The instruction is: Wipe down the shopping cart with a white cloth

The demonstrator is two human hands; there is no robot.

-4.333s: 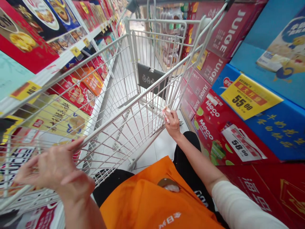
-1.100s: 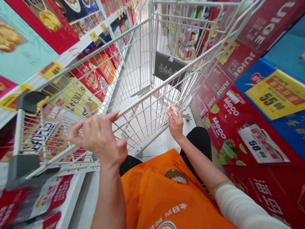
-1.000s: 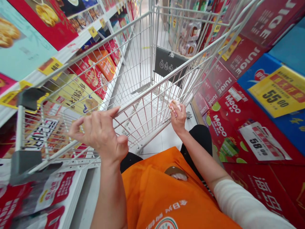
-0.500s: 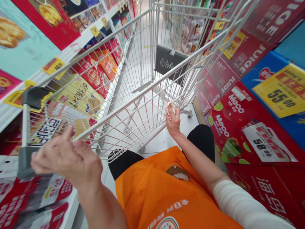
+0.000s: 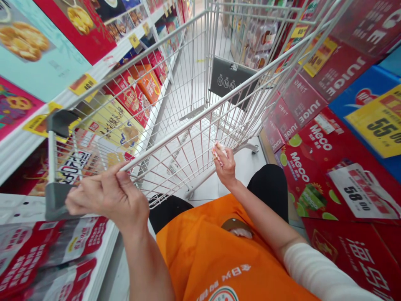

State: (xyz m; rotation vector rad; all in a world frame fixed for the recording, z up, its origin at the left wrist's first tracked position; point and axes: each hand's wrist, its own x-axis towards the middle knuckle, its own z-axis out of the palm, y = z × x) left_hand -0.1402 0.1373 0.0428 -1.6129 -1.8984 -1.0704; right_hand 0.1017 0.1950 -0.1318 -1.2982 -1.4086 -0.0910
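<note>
A wire shopping cart [image 5: 184,129] stands at an angle in front of me, with a dark plate [image 5: 232,81] at its far end. At its near left corner, my left hand [image 5: 109,194] is wrapped round the top rail beside the grey corner piece [image 5: 58,200]. Beside the cart's near side, right of centre, my right hand [image 5: 226,167] is closed on a crumpled whitish cloth [image 5: 219,151] with reddish marks, held close to the wire mesh. The cart's basket shows only its wires and the floor beneath.
Shelves with boxed snacks and yellow price tags [image 5: 83,85] run along the left. Stacked red drink cartons [image 5: 313,163] stand close on the right, with price signs [image 5: 363,192]. White tiled floor [image 5: 184,62] runs ahead between them. My orange apron [image 5: 200,246] fills the bottom.
The cart and shelves have shifted slightly right in view. My left hand has closed onto the rail from a looser pose. My right hand has moved slightly down and left with the cloth.
</note>
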